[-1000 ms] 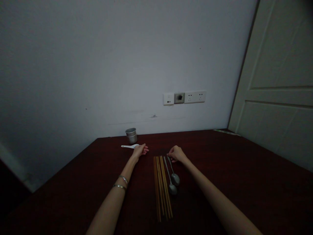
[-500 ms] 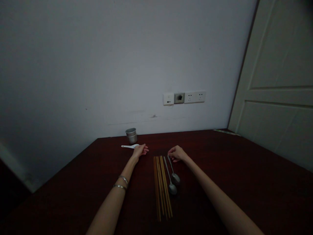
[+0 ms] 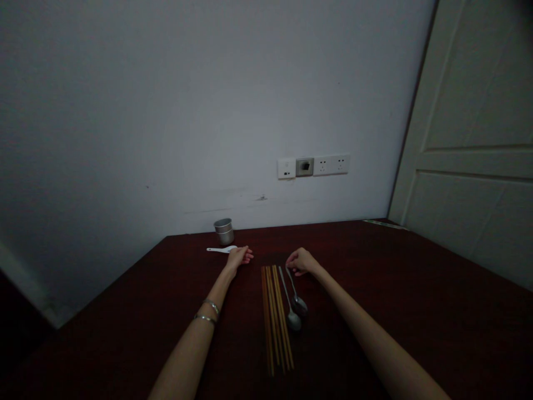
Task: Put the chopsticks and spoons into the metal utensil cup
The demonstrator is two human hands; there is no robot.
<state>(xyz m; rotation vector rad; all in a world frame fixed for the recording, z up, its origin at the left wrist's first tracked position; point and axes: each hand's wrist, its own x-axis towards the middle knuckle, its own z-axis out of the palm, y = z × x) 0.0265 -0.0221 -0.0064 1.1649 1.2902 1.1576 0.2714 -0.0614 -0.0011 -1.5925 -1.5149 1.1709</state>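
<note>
Several wooden chopsticks (image 3: 275, 316) lie side by side on the dark red table (image 3: 375, 289). Two metal spoons (image 3: 293, 303) lie just right of them, bowls toward me. My right hand (image 3: 302, 261) is curled at the far ends of the spoon handles, its fingertips touching or pinching the tip of the right spoon. My left hand (image 3: 239, 255) rests flat on the table with its fingers stretched out, next to a white ceramic spoon (image 3: 220, 249). A small metal cup (image 3: 224, 230) stands behind that spoon by the wall.
A white wall with a row of sockets (image 3: 314, 166) rises at the table's far edge. A pale door (image 3: 478, 155) stands at the right. Two bangles circle my left wrist (image 3: 206, 311).
My right hand has drawn very slightly away from me along the spoon handles. The left hand and the cutlery stay where they were.
</note>
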